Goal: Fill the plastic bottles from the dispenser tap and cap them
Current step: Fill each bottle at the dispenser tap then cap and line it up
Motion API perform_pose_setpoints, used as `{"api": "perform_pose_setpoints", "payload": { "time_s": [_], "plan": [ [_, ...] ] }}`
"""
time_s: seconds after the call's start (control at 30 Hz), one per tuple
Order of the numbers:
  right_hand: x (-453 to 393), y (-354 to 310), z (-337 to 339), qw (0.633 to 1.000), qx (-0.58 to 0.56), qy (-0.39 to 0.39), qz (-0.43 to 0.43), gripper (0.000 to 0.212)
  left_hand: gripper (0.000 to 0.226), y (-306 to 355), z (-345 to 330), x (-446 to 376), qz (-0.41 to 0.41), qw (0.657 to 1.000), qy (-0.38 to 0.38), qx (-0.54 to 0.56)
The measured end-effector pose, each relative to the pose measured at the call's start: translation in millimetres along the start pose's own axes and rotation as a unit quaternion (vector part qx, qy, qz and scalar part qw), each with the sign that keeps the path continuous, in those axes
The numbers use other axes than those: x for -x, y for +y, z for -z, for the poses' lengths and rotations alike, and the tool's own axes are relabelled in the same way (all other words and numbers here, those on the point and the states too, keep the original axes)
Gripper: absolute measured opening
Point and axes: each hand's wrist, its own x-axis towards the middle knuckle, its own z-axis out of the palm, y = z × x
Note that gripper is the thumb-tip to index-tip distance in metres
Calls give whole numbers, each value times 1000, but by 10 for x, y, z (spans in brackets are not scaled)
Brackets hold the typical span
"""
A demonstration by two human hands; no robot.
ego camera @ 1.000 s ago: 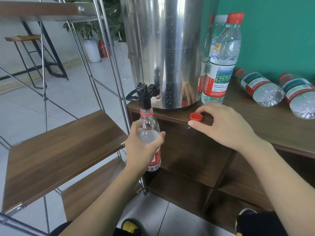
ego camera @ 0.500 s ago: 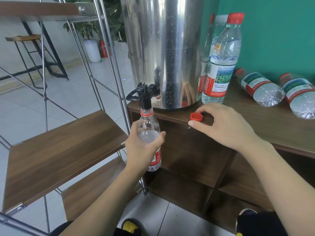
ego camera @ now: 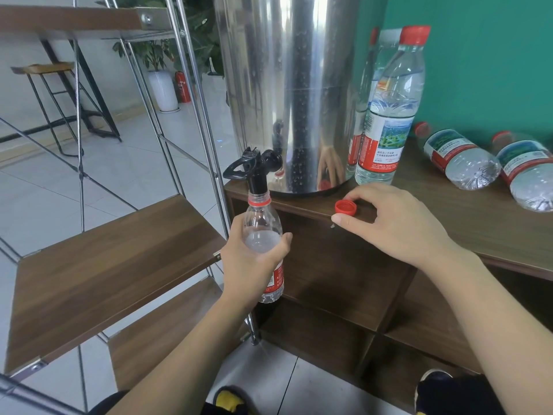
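Left grip point(ego camera: 254, 265) wraps one bottle point(ego camera: 263, 232); right grip point(ego camera: 398, 223) pinches one cap point(ego camera: 345, 207).

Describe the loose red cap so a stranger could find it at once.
Start at the tall steel dispenser on the wooden cabinet top. Just in front of its base, near the cabinet's front edge, the loose red cap lies by the right hand. Unlike the other red caps, it sits on no bottle.

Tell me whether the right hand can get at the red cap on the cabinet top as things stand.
Most likely yes: the right hand already rests on the cabinet top with its fingers curved around the red cap, and nothing lies between. Whether they touch it is unclear.
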Motion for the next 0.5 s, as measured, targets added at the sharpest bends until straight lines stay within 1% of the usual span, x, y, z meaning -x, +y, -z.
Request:
{"api": "perform_pose_setpoints", "payload": {
  "time_s": [0.5],
  "plan": [
    [1,5,6,1000,-2,-1,9,47,72,-12,1,-4,-1,1000,0,-4]
  ]
}}
